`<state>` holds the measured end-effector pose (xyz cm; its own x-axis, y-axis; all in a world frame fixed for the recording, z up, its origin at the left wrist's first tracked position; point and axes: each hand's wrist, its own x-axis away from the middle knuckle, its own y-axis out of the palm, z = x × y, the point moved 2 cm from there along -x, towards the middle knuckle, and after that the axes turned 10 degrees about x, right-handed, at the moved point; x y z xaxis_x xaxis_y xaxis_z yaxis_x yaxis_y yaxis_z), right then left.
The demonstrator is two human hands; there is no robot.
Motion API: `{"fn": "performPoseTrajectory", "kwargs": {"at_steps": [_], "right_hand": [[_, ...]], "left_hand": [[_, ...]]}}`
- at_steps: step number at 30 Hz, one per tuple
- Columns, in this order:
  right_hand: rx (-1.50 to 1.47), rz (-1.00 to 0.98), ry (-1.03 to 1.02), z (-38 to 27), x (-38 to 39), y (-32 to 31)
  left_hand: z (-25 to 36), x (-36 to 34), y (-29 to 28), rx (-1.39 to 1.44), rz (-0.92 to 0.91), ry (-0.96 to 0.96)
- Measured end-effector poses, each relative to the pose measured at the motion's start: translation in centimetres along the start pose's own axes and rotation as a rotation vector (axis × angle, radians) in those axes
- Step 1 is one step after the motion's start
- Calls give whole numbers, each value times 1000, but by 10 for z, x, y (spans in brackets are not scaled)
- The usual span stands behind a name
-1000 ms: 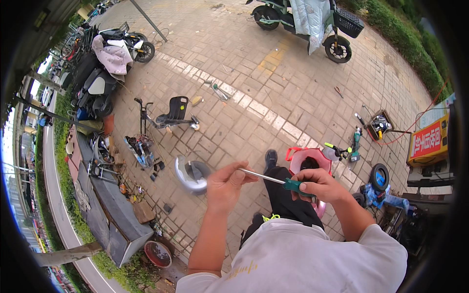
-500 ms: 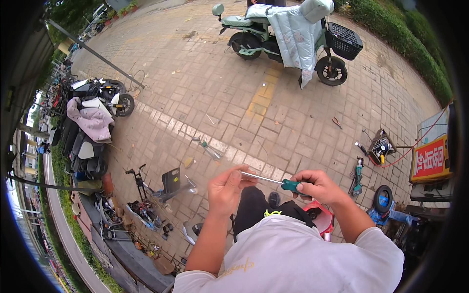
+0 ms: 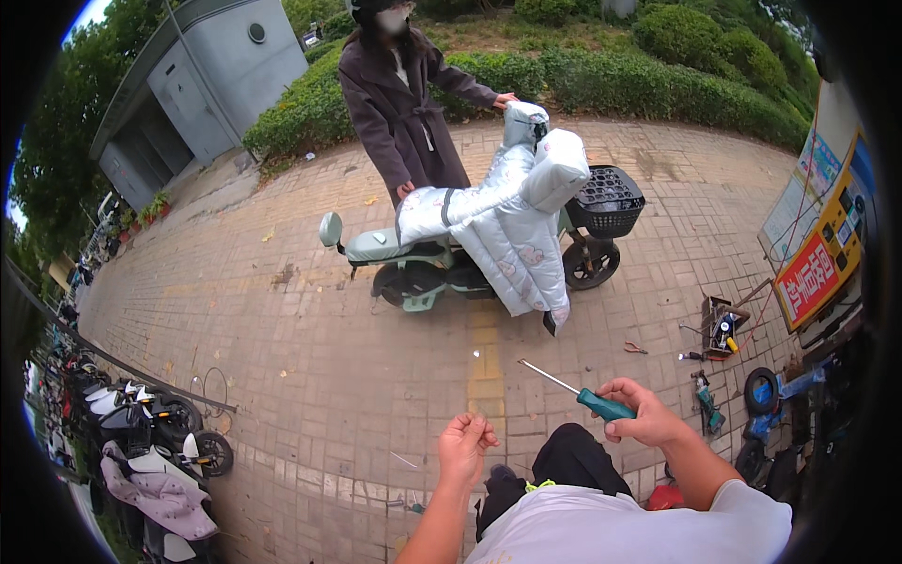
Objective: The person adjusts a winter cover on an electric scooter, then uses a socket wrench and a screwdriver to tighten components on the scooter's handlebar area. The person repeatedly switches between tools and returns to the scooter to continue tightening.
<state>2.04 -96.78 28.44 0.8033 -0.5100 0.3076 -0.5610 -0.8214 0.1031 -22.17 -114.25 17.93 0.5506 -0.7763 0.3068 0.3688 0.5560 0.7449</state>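
A screwdriver (image 3: pixel 598 402) with a green handle and a long metal shaft is gripped in my right hand (image 3: pixel 648 414). Its tip points away from me and to the left, up in the air over the paving. My left hand (image 3: pixel 464 451) is apart from it, lower and to the left, with fingers curled and pinched together; whatever they may hold is too small to make out. Beyond my hands stands a pale green electric scooter (image 3: pixel 437 287) with a silver quilted cover (image 3: pixel 512 254) over its front and a black basket (image 3: pixel 609 202).
A person (image 3: pixel 404 113) in a dark coat stands behind the scooter, touching its cover. At right are pliers (image 3: pixel 636 348), a toolbox (image 3: pixel 722 324), a green power tool (image 3: pixel 707 404) and a small tire (image 3: pixel 760 390). Parked scooters (image 3: pixel 155 423) line the left.
My view has tilted up, bringing the person behind the scooter into sight. My left hand has come off the screwdriver's shaft and moved apart; my right hand keeps hold of the handle.
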Motion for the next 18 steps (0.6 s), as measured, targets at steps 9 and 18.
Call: {"fn": "performPoseTrajectory", "kwargs": {"at_steps": [9,18], "right_hand": [[9,128,-345,-32,-223,11],[561,808,-792,-105,-463,-14]], "left_hand": [[2,-205,15,-63,168,-382],[104,-323,138,-370,-298,-287]]}}
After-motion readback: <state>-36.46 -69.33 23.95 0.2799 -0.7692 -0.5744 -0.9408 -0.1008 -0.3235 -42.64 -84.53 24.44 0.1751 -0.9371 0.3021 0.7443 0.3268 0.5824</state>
